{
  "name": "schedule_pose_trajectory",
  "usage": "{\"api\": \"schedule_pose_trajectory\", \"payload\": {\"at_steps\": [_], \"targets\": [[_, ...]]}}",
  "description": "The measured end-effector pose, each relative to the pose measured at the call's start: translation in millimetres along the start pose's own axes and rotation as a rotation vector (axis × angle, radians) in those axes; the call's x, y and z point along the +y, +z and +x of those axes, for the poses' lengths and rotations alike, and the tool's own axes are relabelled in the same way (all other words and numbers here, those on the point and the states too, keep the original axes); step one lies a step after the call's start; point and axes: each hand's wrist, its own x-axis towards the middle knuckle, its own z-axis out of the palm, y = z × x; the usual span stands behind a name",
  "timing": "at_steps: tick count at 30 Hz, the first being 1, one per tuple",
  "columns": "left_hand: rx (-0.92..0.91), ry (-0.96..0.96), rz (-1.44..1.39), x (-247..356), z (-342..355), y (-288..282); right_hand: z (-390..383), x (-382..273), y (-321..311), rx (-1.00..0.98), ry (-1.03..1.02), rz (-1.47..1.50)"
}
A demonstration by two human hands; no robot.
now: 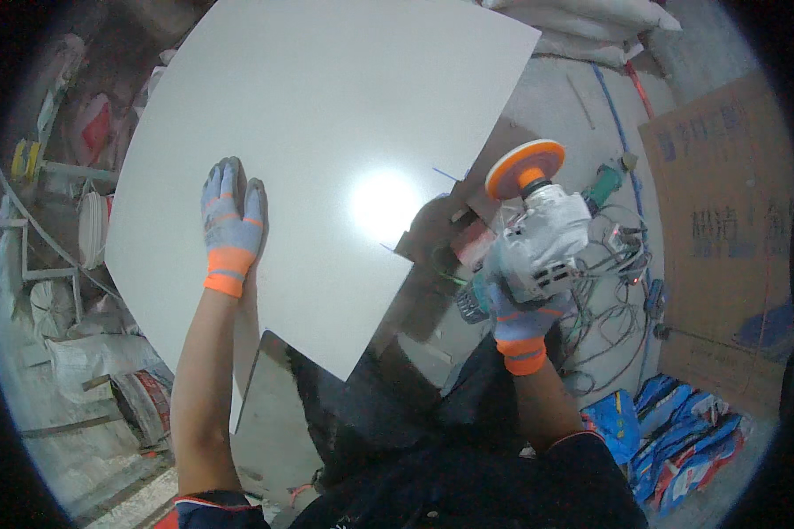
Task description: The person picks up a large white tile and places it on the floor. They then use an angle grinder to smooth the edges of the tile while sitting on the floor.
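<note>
A large white panel, perhaps a tile (309, 106), spreads in front of me, with a notch cut into its right edge and short blue marks by the notch. My left hand (232, 225), in a grey glove with an orange cuff, lies flat on the panel, fingers stretched forward. To the right of the panel, my right hand (520, 322), gloved alike, is wrapped round an angle grinder (547, 238) with a silvery covered body. Its orange disc (528, 167) is tilted upward and stands apart from the panel. Part of my right hand's grip is hidden behind the tool.
A tangle of cables (604, 322) lies on the floor at right, near a green tool (604, 187). Beyond stands a cardboard sheet or box (723, 229). Blue bags (679, 441) lie lower right, white sacks (582, 18) far right. A metal frame (48, 273) stands left.
</note>
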Motion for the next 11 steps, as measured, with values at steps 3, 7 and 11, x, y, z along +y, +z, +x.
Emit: {"api": "schedule_pose_trajectory", "payload": {"at_steps": [3,7,11], "targets": [[0.009,-0.054,0.036,3,-2,0,11,-17,5,-0.074,0.035,0.049],[0.019,-0.078,-0.009,6,-1,-6,23,-24,-3,-0.062,0.03,0.07],[0.05,-0.128,0.006,13,-21,-14,27,-13,-33,-0.029,0.021,0.082]]}}
